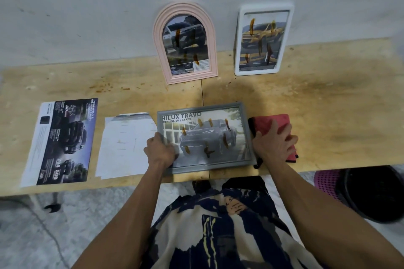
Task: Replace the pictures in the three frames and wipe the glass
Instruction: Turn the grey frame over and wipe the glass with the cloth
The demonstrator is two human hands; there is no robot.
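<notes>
Hands (161, 148) gripping grey frame (244, 137), "HILUX TRAVO"

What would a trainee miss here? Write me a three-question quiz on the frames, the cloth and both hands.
1. True or false: the grey frame stands against the wall.
2. Which hand rests on the red cloth? A) left hand B) right hand
3. Fill in: the arched frame is ____ in colour.

Key: 1 false, it lies flat on the table. 2 B. 3 pink.
</notes>
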